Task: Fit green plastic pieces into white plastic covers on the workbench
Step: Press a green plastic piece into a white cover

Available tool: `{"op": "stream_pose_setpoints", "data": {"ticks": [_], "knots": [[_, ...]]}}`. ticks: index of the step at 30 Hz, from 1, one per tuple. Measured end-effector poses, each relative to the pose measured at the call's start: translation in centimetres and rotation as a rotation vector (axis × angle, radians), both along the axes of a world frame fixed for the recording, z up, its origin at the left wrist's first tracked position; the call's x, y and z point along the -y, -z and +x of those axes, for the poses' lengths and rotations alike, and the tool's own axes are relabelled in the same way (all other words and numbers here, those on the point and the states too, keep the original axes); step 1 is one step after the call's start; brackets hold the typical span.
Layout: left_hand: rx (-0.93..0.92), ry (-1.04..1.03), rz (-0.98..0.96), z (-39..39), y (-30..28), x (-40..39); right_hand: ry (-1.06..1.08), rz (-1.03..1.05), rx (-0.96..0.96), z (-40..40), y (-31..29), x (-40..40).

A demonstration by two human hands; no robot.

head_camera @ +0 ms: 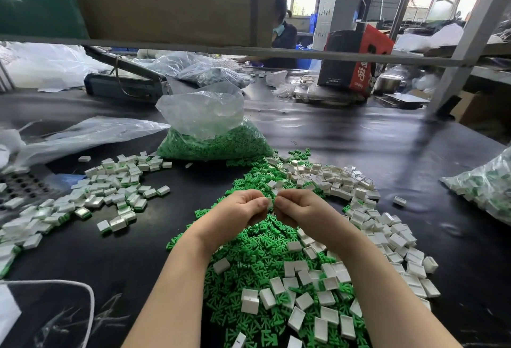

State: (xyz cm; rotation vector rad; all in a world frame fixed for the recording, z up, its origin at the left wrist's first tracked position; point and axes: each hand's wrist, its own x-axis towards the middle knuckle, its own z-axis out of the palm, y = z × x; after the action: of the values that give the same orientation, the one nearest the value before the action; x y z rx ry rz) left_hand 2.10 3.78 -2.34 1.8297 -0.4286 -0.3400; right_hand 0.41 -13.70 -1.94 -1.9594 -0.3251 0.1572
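A person's two bare forearms reach forward over a dark workbench [387, 137], seen from a head-worn camera. The job is partly done. Toward the left edge of the workbench lies a spread of finished pieces [110, 195], white covers with green showing at their edges. Much is left: a large heap of loose green plastic pieces [249, 251] fills the middle near the front edge, with empty white covers [359, 209] scattered over it and curving off toward the right. A clear bag of more green pieces [213, 137] stands farther back at the centre, and another bag holding white and green parts [486, 190] lies at the right edge.

Both hands are raised just above the heap, knuckles up and fingers curled inward, meeting at the fingertips. The left hand [235, 215] and right hand [301, 215] together pinch one small white cover [270, 202], only a sliver of which shows between the thumbs. A green piece is probably being pressed into it, but the fingers hide this.
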Motion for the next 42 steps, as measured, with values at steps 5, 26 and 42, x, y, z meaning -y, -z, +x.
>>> {"op": "stream_pose_setpoints", "data": {"ticks": [5,26,42], "knots": [[0.019,0.031,0.032,-0.2,-0.2,-0.2,-0.031,0.059,-0.03,0.1,0.2,0.3],[0.097,0.141,0.117,-0.4,-0.9,-1.0,-0.141,-0.107,0.068,-0.1,0.0,0.5],[-0.055,0.077,-0.092,-0.4,-0.6,-0.5,-0.135,0.055,-0.075,-0.3,-0.3,0.6]]}}
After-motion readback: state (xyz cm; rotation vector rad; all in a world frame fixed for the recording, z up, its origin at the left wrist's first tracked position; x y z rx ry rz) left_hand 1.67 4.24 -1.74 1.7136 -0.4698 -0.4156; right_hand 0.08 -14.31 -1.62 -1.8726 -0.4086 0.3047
